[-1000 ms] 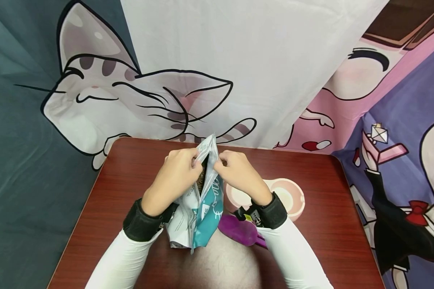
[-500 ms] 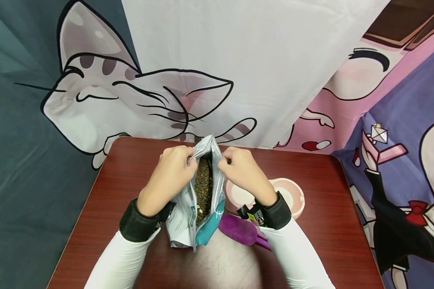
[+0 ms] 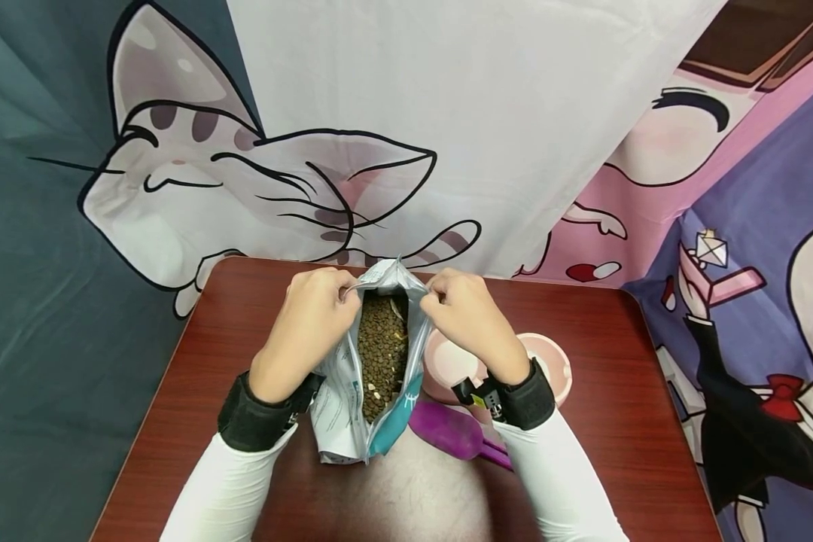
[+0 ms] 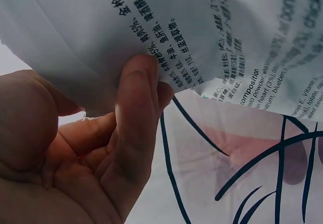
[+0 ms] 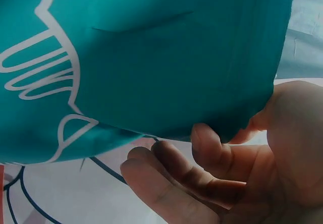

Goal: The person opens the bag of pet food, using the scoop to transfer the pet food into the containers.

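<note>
A white and teal pet food bag (image 3: 342, 421) stands on the table with its mouth spread wide. Brown kibble (image 3: 382, 346) with a few paler bits shows inside it. My left hand (image 3: 315, 320) pinches the left side of the bag's rim; the left wrist view has its fingers (image 4: 136, 113) against the white printed panel. On the opposite side of the rim, my right hand (image 3: 470, 316) pinches the edge, and the right wrist view shows the teal panel (image 5: 166, 67) between thumb and index finger.
To the right of the bag lies a purple scoop (image 3: 447, 430), partly behind the right wrist. A pink double bowl (image 3: 555, 361) sits beyond it, partly covered by the right forearm. The reddish-brown table (image 3: 603, 421) meets a printed curtain (image 3: 515, 113) at its far edge.
Both hands have moved apart, pulling the bag's mouth from a narrow slit to a wide opening. Much more kibble shows now. Scoop and bowl have stayed in place.
</note>
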`<state>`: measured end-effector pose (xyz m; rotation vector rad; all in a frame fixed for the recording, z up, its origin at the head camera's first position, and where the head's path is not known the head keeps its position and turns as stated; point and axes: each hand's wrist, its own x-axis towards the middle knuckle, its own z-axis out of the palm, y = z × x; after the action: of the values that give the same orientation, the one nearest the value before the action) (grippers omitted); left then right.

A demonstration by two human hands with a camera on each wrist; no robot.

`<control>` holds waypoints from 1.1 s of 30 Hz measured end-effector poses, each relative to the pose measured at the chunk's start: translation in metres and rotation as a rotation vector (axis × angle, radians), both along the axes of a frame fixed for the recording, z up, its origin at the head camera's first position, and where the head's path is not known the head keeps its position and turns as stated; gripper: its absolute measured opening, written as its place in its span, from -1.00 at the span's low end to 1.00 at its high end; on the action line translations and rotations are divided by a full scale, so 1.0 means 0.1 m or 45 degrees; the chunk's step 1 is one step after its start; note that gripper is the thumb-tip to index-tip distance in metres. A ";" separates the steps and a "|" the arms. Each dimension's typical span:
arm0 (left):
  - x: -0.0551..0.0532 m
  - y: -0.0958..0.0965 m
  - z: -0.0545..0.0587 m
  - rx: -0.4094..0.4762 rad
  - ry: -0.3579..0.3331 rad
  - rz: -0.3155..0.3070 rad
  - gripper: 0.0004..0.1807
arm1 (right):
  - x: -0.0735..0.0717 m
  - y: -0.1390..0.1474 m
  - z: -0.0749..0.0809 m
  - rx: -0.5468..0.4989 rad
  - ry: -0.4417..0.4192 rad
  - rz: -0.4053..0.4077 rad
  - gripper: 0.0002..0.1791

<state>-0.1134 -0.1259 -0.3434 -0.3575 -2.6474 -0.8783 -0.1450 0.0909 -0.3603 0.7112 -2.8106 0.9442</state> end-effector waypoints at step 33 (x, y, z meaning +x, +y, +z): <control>0.23 -0.02 0.00 0.049 -0.402 -0.039 -0.47 | 0.26 0.00 0.05 0.019 -0.372 0.086 -0.49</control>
<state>-0.0903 -0.1277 -0.3437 -0.2691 -2.9112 -1.0723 -0.1185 0.0912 -0.3555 0.7276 -3.0630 1.1231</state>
